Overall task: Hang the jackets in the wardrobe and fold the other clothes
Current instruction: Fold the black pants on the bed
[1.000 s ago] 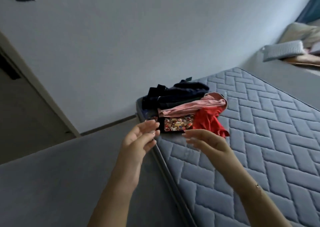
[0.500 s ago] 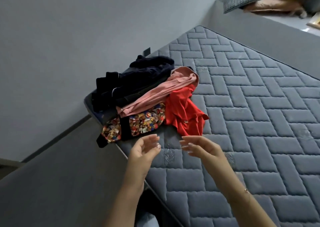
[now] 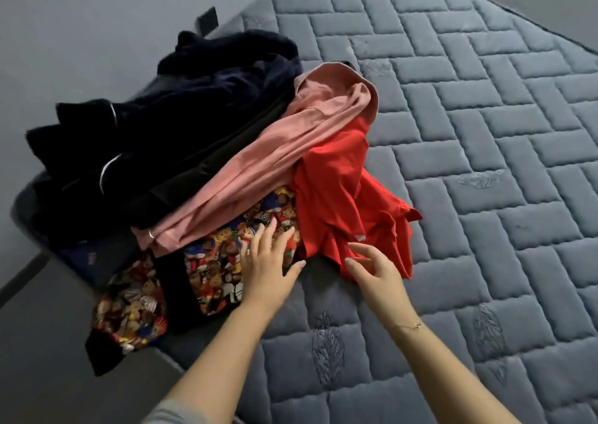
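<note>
Our two bare forearms, our left hand [image 3: 267, 270] and right hand [image 3: 377, 273] without gloves or rings, pale polished nails, thin gold chain bracelet [image 3: 411, 326] at our right wrist, grey sleeve edge [image 3: 168, 415] by our left elbow.

Four garments: one navy jacket [image 3: 181, 122], one pink top [image 3: 284, 151], one red top [image 3: 343, 190], one printed piece [image 3: 220, 268].

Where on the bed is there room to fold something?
Right of the red garment, the quilted mattress is bare, and also between the two forearms. The corner by the wall is crowded with the clothes pile, both hands at its edge.
</note>
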Available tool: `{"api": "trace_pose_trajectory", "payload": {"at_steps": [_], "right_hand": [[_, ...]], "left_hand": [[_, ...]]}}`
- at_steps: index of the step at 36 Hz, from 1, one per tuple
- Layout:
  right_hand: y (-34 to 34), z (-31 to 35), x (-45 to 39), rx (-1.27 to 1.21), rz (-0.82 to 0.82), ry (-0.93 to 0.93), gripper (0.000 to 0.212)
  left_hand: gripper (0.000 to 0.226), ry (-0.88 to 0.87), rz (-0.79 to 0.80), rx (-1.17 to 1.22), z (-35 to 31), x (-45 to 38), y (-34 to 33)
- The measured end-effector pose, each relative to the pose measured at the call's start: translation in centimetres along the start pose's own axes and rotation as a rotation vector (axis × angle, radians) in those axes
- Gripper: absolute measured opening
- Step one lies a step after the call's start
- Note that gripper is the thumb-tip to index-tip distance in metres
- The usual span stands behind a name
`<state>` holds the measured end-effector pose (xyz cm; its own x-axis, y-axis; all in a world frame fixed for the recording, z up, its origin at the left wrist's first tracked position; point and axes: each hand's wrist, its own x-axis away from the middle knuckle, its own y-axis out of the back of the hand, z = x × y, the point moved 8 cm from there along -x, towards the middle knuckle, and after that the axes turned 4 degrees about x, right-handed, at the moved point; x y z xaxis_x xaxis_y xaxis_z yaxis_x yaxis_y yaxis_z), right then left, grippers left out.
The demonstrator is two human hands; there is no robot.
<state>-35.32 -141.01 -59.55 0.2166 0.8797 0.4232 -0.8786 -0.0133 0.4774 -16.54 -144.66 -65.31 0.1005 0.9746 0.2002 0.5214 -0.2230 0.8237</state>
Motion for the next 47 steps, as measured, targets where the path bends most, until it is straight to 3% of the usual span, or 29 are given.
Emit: {"api": "trace_pose_trajectory", "payload": {"at_steps": [2,5,10,12,14,16,18,26,30,32,34,36,38,42,47], "right_hand": [[-0.8,-2.3,-1.7,0.106,-0.023,0.024,0.035],[-1.6,-4.5,-4.0,0.266,-0.061,0.118,0.053],[-2.6,-6.2,-9.8,0.399,-0.153,0.166,0.081],[-3.4,-6.4,-12.0,0.47,-0.187,0.16,0.071],[-4.1,-6.6,-13.4,0.496,-0.227,0.151,0.044],[-4.0,-6.7,-14.0,0.345,-0.307,0.137,0.022],[-3.2,-6.9,-13.1,0.06,-0.378,0.09,0.014],[1.4,-13.2,-4.0,-0.662,-0.422,-0.227,0.026],[4.8,-17.6,0.5,-0.969,-0.506,-0.365,0.028],[6.5,-19.8,2.7,-1.047,-0.536,-0.428,0.033],[8.1,-21.9,4.5,-1.135,-0.538,-0.497,0.041],[9.9,-23.3,5.8,-1.198,-0.544,-0.53,0.046],[11.8,-24.6,6.7,-1.228,-0.572,-0.525,0.049],[14.5,-26.0,7.4,-1.243,-0.568,-0.464,0.039],[15.3,-26.2,8.1,-0.963,-0.525,-0.445,0.041]], "left_hand": [[0.075,0.032,0.166,-0.133,3.1,-0.9,-5.4],[0.069,0.072,0.325,-0.205,6.6,-0.3,-11.7],[0.066,-0.015,0.155,-0.231,6.9,-0.3,-12.9],[0.068,-0.006,0.183,-0.261,7.4,-0.4,-13.5],[0.064,0.02,0.204,-0.3,8.1,-0.4,-14.0],[0.062,0.046,0.238,-0.307,8.4,-0.5,-14.2],[0.062,0.049,0.266,-0.295,8.5,-0.6,-14.2],[0.069,0.076,0.303,-0.27,8.1,-0.6,-13.6],[0.087,0.136,0.308,-0.203,6.5,-0.1,-12.9],[0.084,0.148,0.195,-0.22,5.3,-0.2,-11.4],[0.062,0.121,0.007,-0.245,4.1,-0.7,-8.9],[0.036,0.088,-0.079,-0.259,3.2,-1.5,-7.5],[0.021,0.095,-0.068,-0.235,2.5,-2.4,-7.1],[0.02,0.141,-0.097,-0.114,0.4,-1.8,-6.5],[0.016,0.081,0.01,0.247,-6.5,1.1,-8.8]]}}
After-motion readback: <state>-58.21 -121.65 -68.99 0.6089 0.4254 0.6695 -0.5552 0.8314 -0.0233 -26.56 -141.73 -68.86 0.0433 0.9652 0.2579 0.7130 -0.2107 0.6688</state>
